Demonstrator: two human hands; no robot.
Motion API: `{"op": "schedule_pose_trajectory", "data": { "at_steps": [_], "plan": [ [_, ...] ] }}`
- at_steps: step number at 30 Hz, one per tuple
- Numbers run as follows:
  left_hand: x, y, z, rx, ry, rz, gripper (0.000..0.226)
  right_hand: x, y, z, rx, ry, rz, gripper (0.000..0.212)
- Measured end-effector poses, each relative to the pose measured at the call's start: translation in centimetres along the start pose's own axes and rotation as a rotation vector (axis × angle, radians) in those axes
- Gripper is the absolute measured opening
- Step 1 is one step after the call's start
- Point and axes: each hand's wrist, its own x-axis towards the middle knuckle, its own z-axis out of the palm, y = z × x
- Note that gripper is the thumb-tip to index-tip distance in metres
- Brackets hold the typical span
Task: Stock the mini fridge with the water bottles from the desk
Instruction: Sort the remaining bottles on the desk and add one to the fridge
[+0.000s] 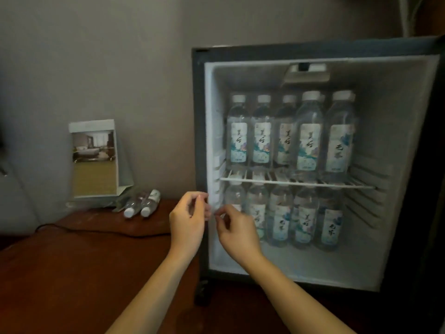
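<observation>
Far left: photo card stand [95,159] upright against wall on brown worktop [72,261]. Just beside its base, two water bottles [142,203] lying down, caps toward viewer. Centre: left hand [187,222] and right hand [237,231] near each other before fridge's left edge, fingers loosely curled, holding nothing. Right: mini fridge [313,51] open, bottle rows [291,133] standing on wire shelf [296,183] and below.

Upright photo card stand [95,160] near a black cable [72,229] by the wall [96,56]
</observation>
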Motion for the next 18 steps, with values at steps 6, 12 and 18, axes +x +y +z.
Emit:
{"op": "schedule_pose_trajectory", "data": {
  "at_steps": [6, 12, 18],
  "plan": [
    [1.1, -7.1, -9.4, 0.137, 0.193, -0.250, 0.033, 0.8, -3.6, 9.0, -0.026, -0.203, 0.038, 0.015],
    [4.5, -14.8, -14.4, 0.273, 0.236, -0.477, 0.026, 4.7, -5.2, 17.8, -0.088, -0.362, 0.198, 0.025],
    [7.9, -20.9, -16.7, 0.456, 0.200, -0.474, 0.029, 11.3, -3.0, 26.1, -0.211, -0.429, 0.229, 0.035]
  ]
}}
